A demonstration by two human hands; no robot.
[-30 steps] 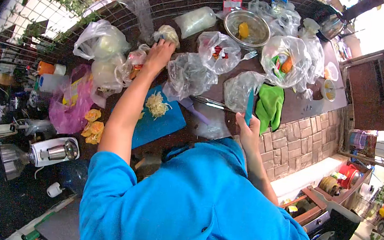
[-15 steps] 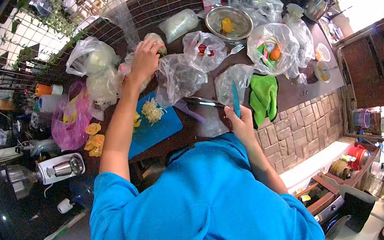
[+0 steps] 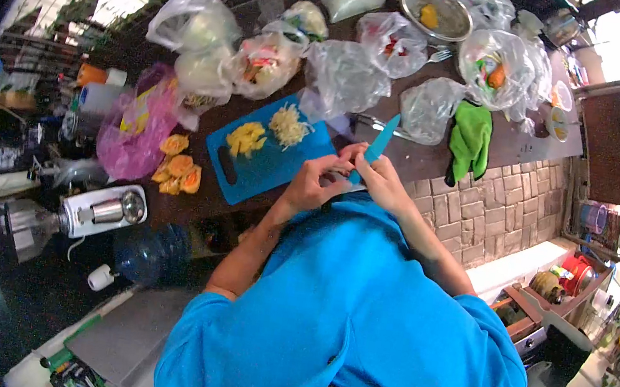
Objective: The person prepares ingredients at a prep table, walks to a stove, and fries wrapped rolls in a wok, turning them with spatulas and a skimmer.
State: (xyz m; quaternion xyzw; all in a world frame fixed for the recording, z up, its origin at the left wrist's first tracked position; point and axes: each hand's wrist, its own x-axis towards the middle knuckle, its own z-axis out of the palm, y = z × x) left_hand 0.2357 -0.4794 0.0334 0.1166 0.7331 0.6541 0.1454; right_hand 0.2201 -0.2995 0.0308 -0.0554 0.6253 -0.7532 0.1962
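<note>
My right hand [image 3: 382, 183] is closed on a knife [image 3: 383, 142] with a turquoise blade pointing up and away from me. Close beside it, my left hand [image 3: 317, 182] has its fingers bent in a pinch; whatever is in them is hidden. Both hands meet in front of my chest, over the table's near edge. Left of them lies a blue cutting board [image 3: 250, 175] bearing a pile of yellow pieces [image 3: 245, 138] and a heap of pale shreds [image 3: 288, 127].
Clear plastic bags [image 3: 347, 78] crowd the far side, near a metal bowl [image 3: 454, 27] with a yellow piece inside. A green cloth [image 3: 471, 140] hangs over the table edge at right. Orange-yellow peppers [image 3: 177, 169] lie beside a pink bag [image 3: 135, 137].
My left hand has come back from a wrapped pale bundle among the bags to my right hand. The knife stays in my right hand. My view has shifted, showing the whole cutting board.
</note>
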